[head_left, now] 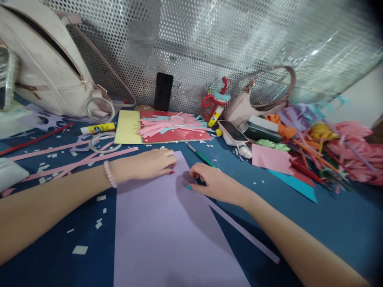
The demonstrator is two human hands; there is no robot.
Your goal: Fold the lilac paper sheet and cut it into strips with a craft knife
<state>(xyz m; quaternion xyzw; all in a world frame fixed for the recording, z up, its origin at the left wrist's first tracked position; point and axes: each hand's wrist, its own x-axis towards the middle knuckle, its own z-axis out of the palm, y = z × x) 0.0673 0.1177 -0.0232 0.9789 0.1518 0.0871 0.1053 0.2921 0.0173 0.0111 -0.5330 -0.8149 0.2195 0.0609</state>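
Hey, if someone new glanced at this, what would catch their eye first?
Probably the big purple sheet in the lower middle, with the left hand over its far part and the right hand at its right edge. Next, the shiny silver backing behind the table, then the bright paper heap at the far right.

Moderate, diffuse light covers the desk (pixel 329 223), while glare spots the silver sheet (pixel 269 40) behind its far edge. The right hand (pixel 216 183) casts a soft shadow on the purple paper (pixel 155 239). Toward the desk's right edge, pink paper (pixel 353 155) smears and darkness closes in. A pixelated block masks part of the sheet.
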